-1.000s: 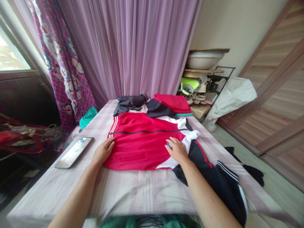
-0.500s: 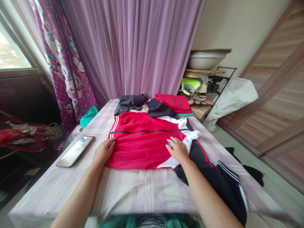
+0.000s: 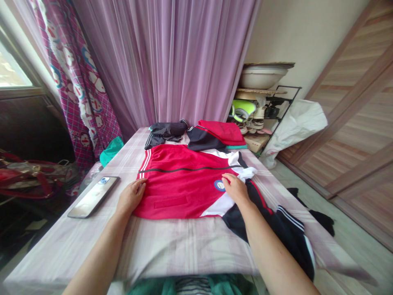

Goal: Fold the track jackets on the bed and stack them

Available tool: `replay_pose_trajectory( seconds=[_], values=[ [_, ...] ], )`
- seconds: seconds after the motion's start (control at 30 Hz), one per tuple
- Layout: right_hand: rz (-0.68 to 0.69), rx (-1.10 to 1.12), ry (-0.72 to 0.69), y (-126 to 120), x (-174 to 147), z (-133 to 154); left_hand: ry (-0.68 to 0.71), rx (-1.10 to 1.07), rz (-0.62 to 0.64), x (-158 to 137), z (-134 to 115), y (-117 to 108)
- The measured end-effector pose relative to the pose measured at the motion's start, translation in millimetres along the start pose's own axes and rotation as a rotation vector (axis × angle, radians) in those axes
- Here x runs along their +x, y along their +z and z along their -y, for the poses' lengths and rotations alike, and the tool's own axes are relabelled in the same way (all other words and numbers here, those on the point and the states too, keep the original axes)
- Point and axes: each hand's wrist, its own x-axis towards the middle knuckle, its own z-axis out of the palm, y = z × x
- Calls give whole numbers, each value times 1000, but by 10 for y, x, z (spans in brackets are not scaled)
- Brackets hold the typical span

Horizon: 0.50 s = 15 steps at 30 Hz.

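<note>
Since 1 second ago our right hand (image 3: 236,189) has slid rightward, uncovering the round badge (image 3: 220,185) on the red jacket (image 3: 181,184). From the head view, our left hand (image 3: 131,196) rests flat on its left edge, fingers spread and gripping nothing, like the right. We see the jacket lying mid-bench (image 3: 184,246), long axis left to right, dark sleeve (image 3: 276,229) trailing right. 1 phone (image 3: 93,196) lies left.

No readable text, round badge (image 3: 220,185) on red jacket (image 3: 181,186) too blurred

a phone (image 3: 93,196) lies near folded clothes (image 3: 196,134).
</note>
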Motion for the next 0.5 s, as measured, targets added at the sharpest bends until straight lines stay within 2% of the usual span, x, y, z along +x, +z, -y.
replay_pose_trajectory(
  seconds=[0.07,0.17,0.37,0.5],
  values=[
    [-10,-70,106,-101,62,-104,-4,5,0,0,1,1],
    [55,-165,205,-200,118,-275,-6,14,6,1,-1,-3],
    [180,-168,87,-251,169,-458,-14,7,23,2,-33,-29],
    [180,-194,174,-392,228,-512,-22,2,23,-1,-50,-41]
  ],
)
